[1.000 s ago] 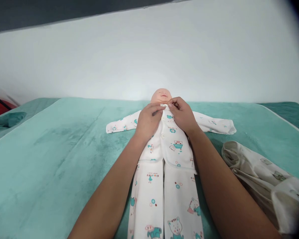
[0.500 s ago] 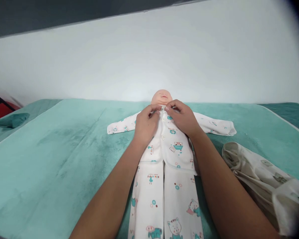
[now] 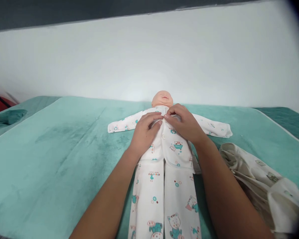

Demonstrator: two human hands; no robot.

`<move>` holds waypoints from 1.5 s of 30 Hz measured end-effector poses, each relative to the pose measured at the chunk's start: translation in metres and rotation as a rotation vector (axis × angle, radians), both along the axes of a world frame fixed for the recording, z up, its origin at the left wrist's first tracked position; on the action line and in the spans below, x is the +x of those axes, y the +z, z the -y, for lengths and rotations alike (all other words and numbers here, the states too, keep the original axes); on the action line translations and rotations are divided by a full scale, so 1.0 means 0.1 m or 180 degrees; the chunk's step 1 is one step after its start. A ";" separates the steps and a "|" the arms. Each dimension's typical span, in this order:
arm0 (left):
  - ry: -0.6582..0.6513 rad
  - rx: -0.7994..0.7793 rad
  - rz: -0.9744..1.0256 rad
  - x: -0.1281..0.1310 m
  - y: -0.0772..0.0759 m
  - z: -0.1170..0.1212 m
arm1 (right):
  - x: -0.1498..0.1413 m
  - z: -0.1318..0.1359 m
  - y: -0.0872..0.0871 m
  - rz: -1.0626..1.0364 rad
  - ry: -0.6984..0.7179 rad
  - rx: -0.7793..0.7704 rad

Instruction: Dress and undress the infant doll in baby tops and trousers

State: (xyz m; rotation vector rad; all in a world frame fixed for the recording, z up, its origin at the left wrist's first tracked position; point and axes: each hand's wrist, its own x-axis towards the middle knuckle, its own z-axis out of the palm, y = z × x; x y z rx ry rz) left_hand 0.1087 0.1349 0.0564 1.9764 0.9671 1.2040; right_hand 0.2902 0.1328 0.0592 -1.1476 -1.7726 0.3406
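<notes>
A baby doll [image 3: 162, 98] lies on its back in a white long-sleeved baby shirt [image 3: 175, 156] with teal and red animal prints. Its matching pants [image 3: 180, 196] stretch toward me. On the chest, my left hand [image 3: 146, 131] rests with fingertips at the shirt's front opening, the thumb a little apart from them. My right hand [image 3: 185, 122] pinches the front edge just across from it, below the collar. A button [image 3: 163, 136] shows lower down the front. My fingers hide the spot between them.
A teal plush cover [image 3: 77, 149] lies under the doll. To the right sits a bundled cream printed cloth [image 3: 261, 182]. Behind rises a white wall [image 3: 139, 59]. Something red and black [image 3: 0, 103] stands at the far left edge.
Both hands have shifted down the shirt front from the collar to the upper chest. The collar and more of the shoulder now show. The doll stays in place.
</notes>
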 end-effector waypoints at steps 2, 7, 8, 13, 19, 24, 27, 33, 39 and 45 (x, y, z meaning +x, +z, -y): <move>-0.0012 -0.0026 -0.0028 -0.01 0.00 -0.01 | 0.02 0.05 -0.01 0.0055 -0.0018 -0.0081; -0.0051 -0.0056 0.0051 -0.02 -0.01 -0.01 | -0.02 0.10 -0.06 -0.0386 -0.0203 -0.0166; -0.0060 -0.0074 0.0103 -0.02 -0.02 -0.01 | -0.04 0.10 -0.07 -0.0490 -0.0221 -0.0217; -0.0038 -0.0234 0.0331 0.00 -0.03 -0.02 | -0.08 0.08 -0.05 -0.0903 -0.0042 -0.0536; 0.0021 -0.0002 0.0284 0.00 -0.07 -0.03 | -0.06 0.03 -0.06 -0.1326 0.0304 -0.0697; 0.0271 0.1177 -0.0634 0.02 -0.08 0.02 | -0.06 0.02 -0.05 -0.1371 0.0307 -0.0652; 0.0284 0.1311 -0.0811 0.03 -0.05 0.05 | -0.07 0.02 -0.05 -0.1514 0.0364 -0.0662; 0.0020 0.0582 -0.0334 -0.01 0.00 0.03 | -0.09 0.06 -0.02 -0.1222 0.0015 -0.0425; -0.0650 0.0167 -0.0484 -0.15 0.07 0.01 | -0.06 0.23 0.21 0.0011 0.0168 -0.0609; -0.1317 0.0051 -0.1024 -0.30 0.14 -0.03 | -0.07 0.35 0.36 0.0459 0.0474 -0.1294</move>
